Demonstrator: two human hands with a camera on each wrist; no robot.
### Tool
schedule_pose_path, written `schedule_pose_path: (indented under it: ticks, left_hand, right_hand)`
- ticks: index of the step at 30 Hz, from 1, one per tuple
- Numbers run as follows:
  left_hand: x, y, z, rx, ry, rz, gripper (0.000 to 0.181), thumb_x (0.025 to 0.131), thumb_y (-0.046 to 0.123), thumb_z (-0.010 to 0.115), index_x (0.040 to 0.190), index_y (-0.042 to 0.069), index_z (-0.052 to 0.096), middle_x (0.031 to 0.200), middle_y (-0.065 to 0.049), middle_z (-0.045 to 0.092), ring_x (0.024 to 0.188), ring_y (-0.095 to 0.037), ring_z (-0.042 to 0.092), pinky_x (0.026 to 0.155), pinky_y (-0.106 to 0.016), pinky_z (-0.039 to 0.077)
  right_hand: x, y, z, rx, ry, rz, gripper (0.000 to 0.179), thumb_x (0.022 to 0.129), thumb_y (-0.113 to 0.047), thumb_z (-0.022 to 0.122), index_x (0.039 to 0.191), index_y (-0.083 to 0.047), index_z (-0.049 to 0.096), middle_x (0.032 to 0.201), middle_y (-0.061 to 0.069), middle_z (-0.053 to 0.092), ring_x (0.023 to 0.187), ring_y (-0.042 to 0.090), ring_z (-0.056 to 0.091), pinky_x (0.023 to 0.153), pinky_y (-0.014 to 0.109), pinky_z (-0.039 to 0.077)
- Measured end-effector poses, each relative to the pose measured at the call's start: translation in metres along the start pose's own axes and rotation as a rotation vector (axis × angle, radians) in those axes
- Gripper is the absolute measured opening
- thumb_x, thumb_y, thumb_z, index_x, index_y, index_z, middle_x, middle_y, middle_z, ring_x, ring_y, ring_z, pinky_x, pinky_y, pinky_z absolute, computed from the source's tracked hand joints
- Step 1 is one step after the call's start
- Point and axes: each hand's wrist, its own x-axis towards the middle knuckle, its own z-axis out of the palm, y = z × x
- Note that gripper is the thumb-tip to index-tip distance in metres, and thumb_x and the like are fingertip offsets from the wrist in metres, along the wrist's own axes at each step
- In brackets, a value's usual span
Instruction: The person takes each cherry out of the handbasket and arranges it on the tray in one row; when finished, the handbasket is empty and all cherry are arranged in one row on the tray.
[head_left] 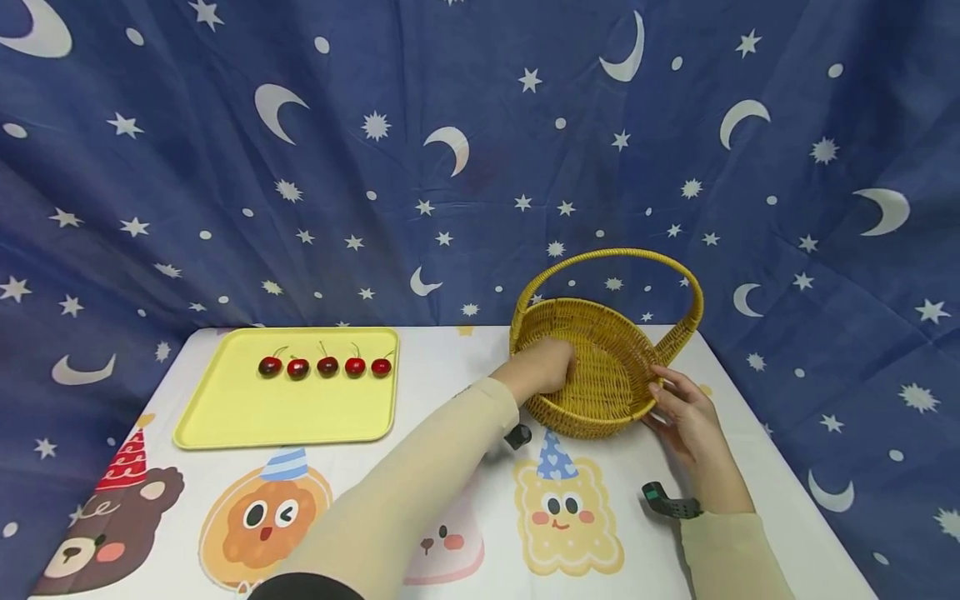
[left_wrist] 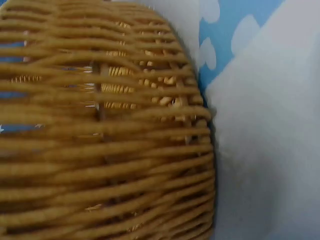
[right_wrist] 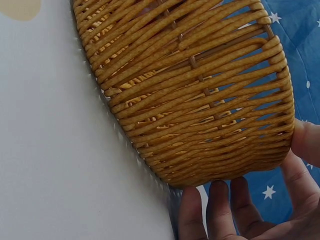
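A woven wicker basket (head_left: 600,367) with a tall arched handle stands at the right of the table, tilted toward me. My left hand (head_left: 546,365) is down inside it, over the near left rim; the fingertips are hidden, so whether it holds anything does not show. With thumb and fingers my right hand (head_left: 686,412) grips the basket's right rim. The right wrist view has the thumb at the rim of the basket (right_wrist: 200,100) and the other fingers (right_wrist: 220,210) against its outside. Only the outer wicker wall of the basket (left_wrist: 100,165) fills the left wrist view.
On the left lies a yellow tray (head_left: 285,417). Several dark red cherries with stems, one of them a cherry (head_left: 327,367) in the middle, form a row on it. A white cartoon-print tablecloth (head_left: 450,358) covers the table, and a blue star-and-moon curtain (head_left: 480,167) hangs behind.
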Motion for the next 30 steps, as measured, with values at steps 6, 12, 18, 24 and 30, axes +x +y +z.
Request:
schedule_pose_path:
  ticks: [6,12,18,24,30]
  left_hand:
    - [-0.007,-0.007,-0.011,-0.195,0.105,0.094,0.029,0.096,0.008,0.080,0.125,0.014,0.079,0.123,-0.002,0.076,0.113,-0.015,0.068,0.094,-0.024,0.055]
    - [-0.036,-0.004,-0.030,-0.299,0.208,0.155,0.033,0.099,0.008,0.077,0.129,0.023,0.077,0.127,0.001,0.068,0.114,-0.015,0.064,0.091,-0.023,0.054]
    - [-0.085,-0.014,-0.058,-0.466,0.305,0.205,0.026,0.099,0.014,0.079,0.122,0.025,0.082,0.120,0.005,0.067,0.104,-0.013,0.064,0.084,-0.023,0.055]
    - [-0.145,-0.055,-0.086,-0.584,0.455,0.098,0.026,0.090,0.008,0.087,0.114,0.016,0.078,0.111,-0.002,0.072,0.095,-0.019,0.069,0.082,-0.030,0.059]
    - [-0.204,-0.121,-0.102,-0.636,0.532,-0.092,0.029,0.097,0.001,0.078,0.122,0.008,0.065,0.122,-0.014,0.068,0.109,-0.030,0.073,0.084,-0.022,0.061]
  right_hand:
    - [0.002,-0.001,0.001,0.005,-0.007,-0.007,0.051,0.108,-0.025,0.067,0.158,-0.025,0.054,0.141,-0.007,0.053,0.118,0.008,0.063,0.089,0.026,0.059]
    - [0.000,-0.001,0.000,0.000,-0.015,-0.006,0.053,0.108,-0.026,0.067,0.159,-0.024,0.052,0.140,-0.008,0.052,0.118,0.008,0.061,0.090,0.026,0.059]
    - [-0.003,0.000,0.002,-0.018,-0.008,-0.001,0.055,0.107,-0.031,0.068,0.159,-0.025,0.051,0.142,-0.008,0.051,0.121,0.008,0.059,0.090,0.025,0.058]
    - [-0.002,0.000,0.002,-0.016,-0.003,-0.004,0.052,0.107,-0.030,0.068,0.158,-0.026,0.053,0.142,-0.008,0.052,0.121,0.009,0.060,0.090,0.024,0.059]
    - [-0.003,0.000,0.002,-0.002,-0.010,-0.009,0.050,0.108,-0.027,0.067,0.156,-0.026,0.055,0.138,-0.008,0.053,0.119,0.008,0.062,0.089,0.025,0.059]
